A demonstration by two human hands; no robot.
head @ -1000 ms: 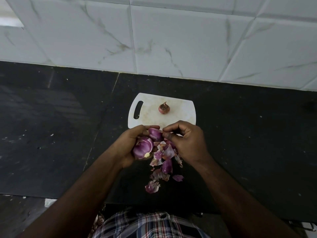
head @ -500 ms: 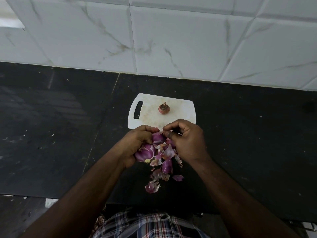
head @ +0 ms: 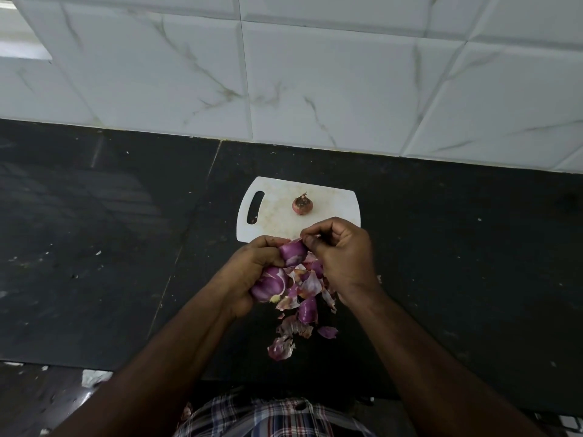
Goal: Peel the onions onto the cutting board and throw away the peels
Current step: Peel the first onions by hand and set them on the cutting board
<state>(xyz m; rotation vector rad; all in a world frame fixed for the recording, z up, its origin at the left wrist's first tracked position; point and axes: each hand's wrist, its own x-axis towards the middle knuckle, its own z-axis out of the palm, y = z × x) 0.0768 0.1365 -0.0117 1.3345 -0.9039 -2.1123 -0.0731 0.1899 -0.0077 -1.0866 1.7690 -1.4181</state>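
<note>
My left hand point(head: 249, 272) grips a purple onion point(head: 269, 283) just in front of the white cutting board point(head: 331, 203), and a second purple piece point(head: 292, 252) shows between its fingers. My right hand point(head: 344, 260) pinches a strip of peel at the top of that piece. A small unpeeled onion point(head: 303, 205) sits on the middle of the board. A heap of purple and white peels point(head: 304, 305) lies on the black counter below my hands, trailing toward me.
The black stone counter point(head: 110, 247) runs left and right, with a white marbled tile wall point(head: 315, 83) behind it. The counter's front edge is close to my checked shirt point(head: 271, 417). Small white specks dot the counter.
My left hand has turned the onion downward in its grip. My right hand has lifted slightly, pulling at the peel near the board's front edge.
</note>
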